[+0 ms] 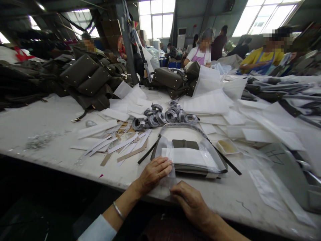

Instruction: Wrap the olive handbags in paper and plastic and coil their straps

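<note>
A flat olive-grey handbag [188, 165] lies near the table's front edge, with a white paper sheet [190, 156] and clear plastic film [212, 157] over it. My left hand [153, 172] rests palm down on the bag's left end, fingers on the film and paper. My right hand [191, 199] lies just in front of the bag, its fingers pinching the film's near edge. A black strap [227, 160] runs out from the bag to the right.
Grey strap rolls [160, 117] sit behind the bag, paper strips [120, 144] to its left, white sheets [210, 102] to the right, a small tray [227, 146] beside it. Dark bags [87, 80] pile up at the back left. Other people work across the table.
</note>
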### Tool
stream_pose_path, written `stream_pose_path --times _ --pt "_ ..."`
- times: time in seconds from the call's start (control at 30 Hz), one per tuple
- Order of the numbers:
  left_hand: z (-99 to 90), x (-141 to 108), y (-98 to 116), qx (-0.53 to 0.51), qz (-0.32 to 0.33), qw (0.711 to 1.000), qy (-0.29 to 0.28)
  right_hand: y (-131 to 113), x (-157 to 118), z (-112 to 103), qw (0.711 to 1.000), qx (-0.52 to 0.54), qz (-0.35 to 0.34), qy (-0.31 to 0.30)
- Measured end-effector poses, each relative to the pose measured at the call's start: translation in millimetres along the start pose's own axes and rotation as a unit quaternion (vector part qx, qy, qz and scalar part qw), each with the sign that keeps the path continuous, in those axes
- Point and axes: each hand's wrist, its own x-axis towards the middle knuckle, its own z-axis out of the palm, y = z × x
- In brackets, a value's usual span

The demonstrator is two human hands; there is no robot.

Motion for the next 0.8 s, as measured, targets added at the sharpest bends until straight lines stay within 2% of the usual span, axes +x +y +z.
stream_pose_path --times 0.13,0.2,0.33,0.5,0.57,0.63,0.7,0.8 --pt "0.8 -1.0 1.9 0.007 -0.009 1.0 0.017 -10.3 8.8 5.5 0.996 -0.026 -0.063 -0.059" --pt "-0.5 -0.4 2.1 0.004 -0.001 1.0 0.024 -12.1 9.3 3.3 0.993 -0.048 -0.083 -0.066" --pt "-4.6 3.0 2.6 0.016 0.015 1.0 0.022 -16.4 21.8 -9.7 0.985 -0.114 -0.128 -0.02" --pt "0.8 0.2 3.5 0.022 0.012 0.999 0.025 -21.6 59.9 -23.0 0.974 -0.168 -0.148 0.042" --pt "1.4 -2.6 4.6 -0.008 -0.014 1.0 0.011 -20.3 71.6 -26.2 0.969 -0.189 -0.152 0.043" --pt "-3.9 -3.2 6.9 -0.071 -0.067 0.995 -0.022 -17.3 77.4 -29.6 0.968 -0.197 -0.153 0.043" --pt "-14.6 -0.2 10.0 -0.15 -0.134 0.978 -0.059 -13.5 77.2 -33.6 0.969 -0.19 -0.155 0.039" --pt "-30.2 9.4 14.3 -0.249 -0.223 0.937 -0.097 -8.3 70.0 -39.7 0.976 -0.159 -0.145 0.022"
